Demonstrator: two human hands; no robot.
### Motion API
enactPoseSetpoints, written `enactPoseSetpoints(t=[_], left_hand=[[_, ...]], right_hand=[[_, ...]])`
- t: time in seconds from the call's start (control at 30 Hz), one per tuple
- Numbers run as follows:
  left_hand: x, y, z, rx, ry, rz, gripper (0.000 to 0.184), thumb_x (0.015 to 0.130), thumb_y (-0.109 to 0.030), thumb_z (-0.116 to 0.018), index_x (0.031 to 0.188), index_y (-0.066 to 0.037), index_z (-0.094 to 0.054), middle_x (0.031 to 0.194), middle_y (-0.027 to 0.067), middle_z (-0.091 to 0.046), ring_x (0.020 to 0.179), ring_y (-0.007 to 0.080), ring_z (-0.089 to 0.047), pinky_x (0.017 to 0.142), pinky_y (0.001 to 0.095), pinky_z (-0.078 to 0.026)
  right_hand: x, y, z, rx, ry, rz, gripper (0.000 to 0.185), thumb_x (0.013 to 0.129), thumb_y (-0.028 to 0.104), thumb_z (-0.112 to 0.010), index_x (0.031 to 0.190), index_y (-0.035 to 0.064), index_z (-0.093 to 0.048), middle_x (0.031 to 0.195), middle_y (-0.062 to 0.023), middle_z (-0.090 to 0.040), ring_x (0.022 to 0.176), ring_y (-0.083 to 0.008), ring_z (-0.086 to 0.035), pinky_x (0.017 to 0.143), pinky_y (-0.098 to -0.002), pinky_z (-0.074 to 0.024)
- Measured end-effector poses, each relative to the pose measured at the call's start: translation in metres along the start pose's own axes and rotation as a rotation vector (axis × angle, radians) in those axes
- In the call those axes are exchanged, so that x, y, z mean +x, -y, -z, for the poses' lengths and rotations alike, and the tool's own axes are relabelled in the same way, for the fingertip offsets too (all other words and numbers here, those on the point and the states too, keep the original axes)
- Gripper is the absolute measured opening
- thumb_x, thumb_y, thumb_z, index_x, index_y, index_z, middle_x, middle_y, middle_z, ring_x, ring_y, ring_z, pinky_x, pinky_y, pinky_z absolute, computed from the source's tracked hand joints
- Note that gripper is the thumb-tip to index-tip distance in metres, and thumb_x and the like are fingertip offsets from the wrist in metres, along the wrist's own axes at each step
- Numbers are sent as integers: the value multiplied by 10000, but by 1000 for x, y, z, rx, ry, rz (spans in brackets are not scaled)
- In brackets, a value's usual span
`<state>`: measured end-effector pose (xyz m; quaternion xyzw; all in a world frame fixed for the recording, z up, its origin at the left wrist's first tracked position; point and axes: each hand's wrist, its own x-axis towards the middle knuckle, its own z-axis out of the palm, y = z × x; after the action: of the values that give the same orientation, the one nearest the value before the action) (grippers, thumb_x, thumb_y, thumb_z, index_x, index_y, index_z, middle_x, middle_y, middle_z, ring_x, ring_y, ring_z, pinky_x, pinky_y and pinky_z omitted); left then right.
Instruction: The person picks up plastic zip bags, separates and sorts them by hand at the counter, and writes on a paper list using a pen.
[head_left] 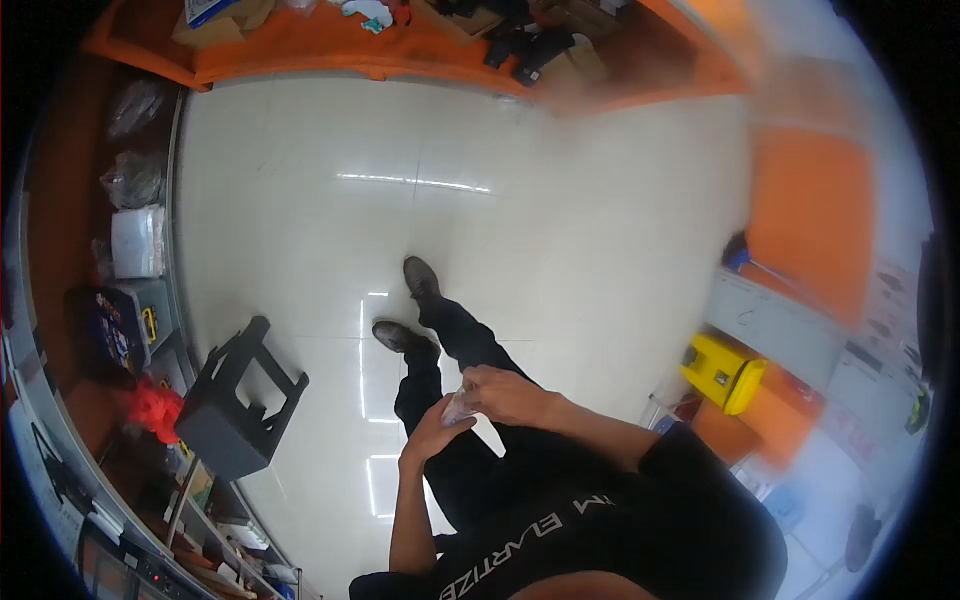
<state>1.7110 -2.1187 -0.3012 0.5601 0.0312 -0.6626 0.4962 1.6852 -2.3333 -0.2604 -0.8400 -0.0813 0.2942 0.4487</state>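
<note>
Both hands meet in front of the body, above the legs, around a small, pale, crumpled-looking item [459,408] that may be clear plastic. My left hand [432,432] has its fingers closed on the lower left side of it. From the right, my right hand [505,397] pinches the same item, with its fingers bent over the top. Part of the item is hidden by the fingers, and its exact kind cannot be made out.
A dark stool [228,430] stands on the tiled floor at the left, by shelves with plastic bags and a red bag [153,408]. Orange shelving [330,52] runs along the top. A yellow container [722,374] is at the right.
</note>
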Motion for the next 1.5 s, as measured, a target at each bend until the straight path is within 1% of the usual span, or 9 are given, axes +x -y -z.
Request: enactPoseSetpoints(t=[0.13, 0.23, 0.5, 0.63, 0.93, 1.1, 1.3, 1.43, 1.5], left_hand=[[5, -1, 9, 84, 50, -2, 623, 825, -245, -805, 1349, -36, -542, 1197, 121, -651, 1102, 232, -623, 972, 338, -476], [12, -8, 15, 107, 46, -4, 669, 816, -262, -815, 1379, -46, -525, 1242, 126, -638, 1157, 241, -608, 1004, 352, -464], [35, 19, 12, 105, 155, 51, 735, 777, -274, -841, 1391, -35, -514, 1240, 143, -652, 1143, 253, -624, 1011, 350, -467], [50, 43, 7, 27, 242, 34, 691, 784, -260, -829, 1368, -33, -537, 1204, 141, -670, 1103, 250, -640, 993, 346, -476], [60, 64, -11, -16, 229, 46, 531, 809, -228, -799, 1261, -31, -602, 1106, 117, -700, 1002, 237, -661, 942, 346, -497], [42, 33, -10, 111, 269, 235, 467, 848, -224, -771, 1246, -40, -609, 1094, 99, -701, 942, 220, -671, 862, 348, -542], [30, 60, -29, -158, 328, 251, 396, 894, -193, -733, 1248, -65, -611, 1081, 66, -691, 965, 170, -662, 712, 309, -605], [33, 112, -57, -238, 316, 236, 406, 881, -132, -716, 1264, -55, -605, 1107, 82, -694, 1005, 201, -662, 777, 335, -584], [31, 131, -71, -1, 260, 150, 376, 874, -120, -712, 1232, -43, -625, 1098, 86, -702, 990, 197, -664, 812, 339, -556]], right_hand=[[-5, 3, 1, 87, -1, -46, 246, 824, -27, -591, 1049, 2, -685, 1121, -151, -629, 1082, -342, -615, 944, -415, -506], [4, -4, -1, 154, -33, -127, 349, 805, -78, -550, 1083, 80, -690, 1100, -122, -686, 1075, -323, -641, 923, -422, -522], [15, -27, 6, 405, 244, -94, 215, 920, 46, -590, 1113, 40, -685, 1113, -130, -672, 1045, -326, -615, 948, -433, -492], [17, -33, 17, 371, 541, -240, 243, 915, 95, -619, 1147, 53, -675, 1115, -131, -670, 1052, -327, -600, 941, -446, -485], [-6, -71, -40, 277, 193, -127, 253, 881, 151, -662, 1122, 77, -683, 1104, -67, -690, 971, -287, -605, 853, -424, -522], [0, -51, -26, 158, 343, -138, 240, 856, 165, -672, 1081, 85, -694, 1098, -49, -693, 997, -272, -606, 861, -418, -531], [5, -35, -29, 60, 584, -219, 200, 866, 168, -651, 1045, 95, -700, 1083, -54, -702, 1035, -273, -640, 867, -419, -540], [-25, -53, -70, 90, 550, -149, 168, 877, 161, -638, 1015, 86, -698, 1041, -91, -711, 1003, -296, -671, 854, -435, -540], [-43, -59, -93, 99, 547, -210, 179, 882, 154, -628, 1034, 84, -693, 1015, -113, -710, 970, -317, -677, 839, -445, -540]])
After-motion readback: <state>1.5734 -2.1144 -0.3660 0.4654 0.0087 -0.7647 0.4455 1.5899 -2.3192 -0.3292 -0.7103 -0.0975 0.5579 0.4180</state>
